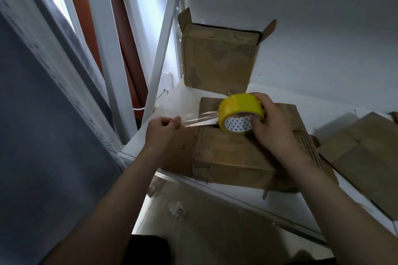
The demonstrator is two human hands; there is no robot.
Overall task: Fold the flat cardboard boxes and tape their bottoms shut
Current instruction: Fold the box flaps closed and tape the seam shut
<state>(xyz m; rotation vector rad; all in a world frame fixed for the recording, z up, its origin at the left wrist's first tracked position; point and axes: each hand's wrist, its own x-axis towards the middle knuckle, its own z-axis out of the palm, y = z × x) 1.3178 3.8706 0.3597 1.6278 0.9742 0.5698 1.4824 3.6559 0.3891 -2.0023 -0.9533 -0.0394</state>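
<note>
Two bare forearms reach in from the bottom edge, nearest the camera. The left hand (161, 128) pinches the free end of a clear tape strip (198, 119) between thumb and fingers, at the left edge of the white surface (301, 204). The strip runs taut to the right into a yellow tape roll (239, 109), whose white core has a grey triangle pattern. The right hand (273, 127) grips the roll, fingers curled round its right side.

The roll stands on edge against the folded cardboard box (232, 153), which lies on the surface under both hands. It is brown and scuffed, with ribbed corrugation bared along its left edge. The roll sits where two top panels meet. Whether the strip already touches the cardboard cannot be told, as the tape is see-through and glares.

Behind it, an upright box (217, 60) stands near the wall with two flaps raised. Its inside is dark. To the right lies flat cardboard (366, 153), cut off by the frame edge, and the right wrist covers part of the folded box.

The box's front edge comes close to the lip of the surface. Below the lip, crumpled paper (176, 210) lies on the floor. A white metal post (159, 54) slants up just left of the boxes.
</note>
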